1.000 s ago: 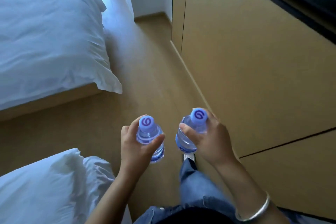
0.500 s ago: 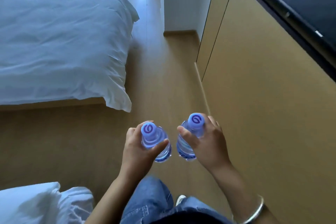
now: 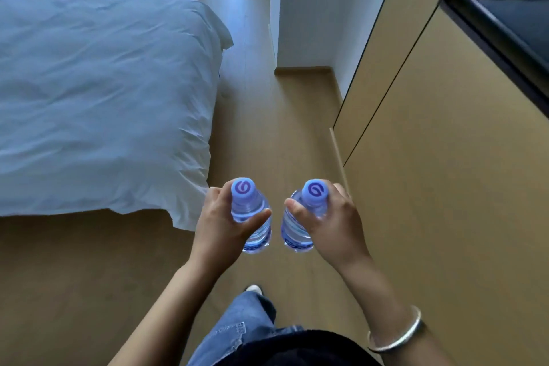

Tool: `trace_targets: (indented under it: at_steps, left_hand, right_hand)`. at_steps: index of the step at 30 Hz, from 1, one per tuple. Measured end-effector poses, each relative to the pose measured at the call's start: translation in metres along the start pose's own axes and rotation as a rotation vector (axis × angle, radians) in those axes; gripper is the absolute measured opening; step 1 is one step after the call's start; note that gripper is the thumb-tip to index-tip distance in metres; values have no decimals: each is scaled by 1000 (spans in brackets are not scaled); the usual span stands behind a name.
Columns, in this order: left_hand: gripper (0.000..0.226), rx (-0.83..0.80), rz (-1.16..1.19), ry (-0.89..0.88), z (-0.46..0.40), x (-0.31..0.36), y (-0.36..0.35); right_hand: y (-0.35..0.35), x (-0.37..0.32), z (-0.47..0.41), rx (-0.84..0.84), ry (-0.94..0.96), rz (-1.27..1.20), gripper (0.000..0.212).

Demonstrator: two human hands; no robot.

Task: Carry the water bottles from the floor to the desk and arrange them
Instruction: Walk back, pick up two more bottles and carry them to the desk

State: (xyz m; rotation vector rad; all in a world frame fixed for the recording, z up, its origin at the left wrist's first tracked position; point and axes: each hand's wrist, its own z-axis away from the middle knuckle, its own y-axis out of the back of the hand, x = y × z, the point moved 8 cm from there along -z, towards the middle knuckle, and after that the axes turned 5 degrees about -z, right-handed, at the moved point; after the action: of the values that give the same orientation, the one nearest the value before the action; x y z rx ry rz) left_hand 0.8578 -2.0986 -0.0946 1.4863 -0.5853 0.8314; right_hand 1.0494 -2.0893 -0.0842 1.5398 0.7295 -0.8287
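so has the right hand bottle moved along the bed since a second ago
Yes. The right-hand bottle has gone forward past the corner of the bed, along the wooden wall.

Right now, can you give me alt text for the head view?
Each hand holds an upright water bottle: left hand grips the left bottle, right hand the right bottle, above a wooden floor beside a white bed.

White-covered bed (image 3: 98, 98) left; tan cabinet wall (image 3: 445, 187) right; wood floor (image 3: 282, 134) between.
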Motion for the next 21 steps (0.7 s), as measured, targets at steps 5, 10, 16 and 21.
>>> trace_targets:
  at_steps: [5,10,16,21]
  left_hand:
    - [52,-23,16,5,-89,-6,15]
    - [48,-42,46,35,-157,-16,11]
    - [50,-35,58,25,-249,-11,-10]
    - [48,48,66,47,-352,9,-19]
  right_hand:
    - [-19,-13,-74,60,-32,-39,56]
    - [-41,-11,-141,38,-50,-45,55]
    - [-55,-1,-245,14,-50,-88,45]
    - [-58,-5,-364,-34,29,-57,56]
